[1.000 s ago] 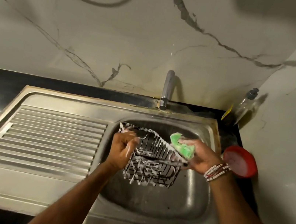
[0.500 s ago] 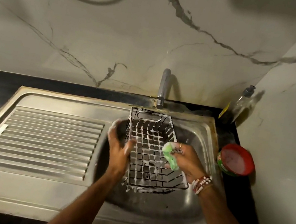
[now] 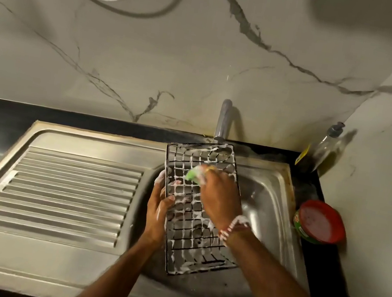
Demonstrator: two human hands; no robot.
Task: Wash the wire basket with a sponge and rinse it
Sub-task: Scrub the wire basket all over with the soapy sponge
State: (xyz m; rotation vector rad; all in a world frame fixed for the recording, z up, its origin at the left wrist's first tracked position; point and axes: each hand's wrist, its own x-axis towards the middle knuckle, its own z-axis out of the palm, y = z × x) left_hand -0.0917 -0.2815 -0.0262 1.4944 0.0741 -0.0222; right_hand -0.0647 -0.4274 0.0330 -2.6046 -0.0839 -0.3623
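A dark wire basket (image 3: 189, 234), coated in white foam, is held tilted over the steel sink bowl (image 3: 269, 211) with its grid bottom facing me. My left hand (image 3: 158, 211) grips its left edge, thumb on the grid, fingers hidden behind. My right hand (image 3: 219, 195) holds a green sponge (image 3: 193, 175) and presses it against the upper part of the grid. Beaded bracelets circle that wrist. The tap (image 3: 223, 120) stands just behind the basket's top edge; no water shows.
A ribbed steel draining board (image 3: 64, 194) lies left of the bowl. On the black counter at right stand a round tub with a red rim (image 3: 320, 222) and a pump soap bottle (image 3: 323, 150) in the corner. Marble walls close in behind and at right.
The basket was turned from lying on its side to grid bottom up. My right hand slid the sponge from the basket's right edge up onto the upper grid.
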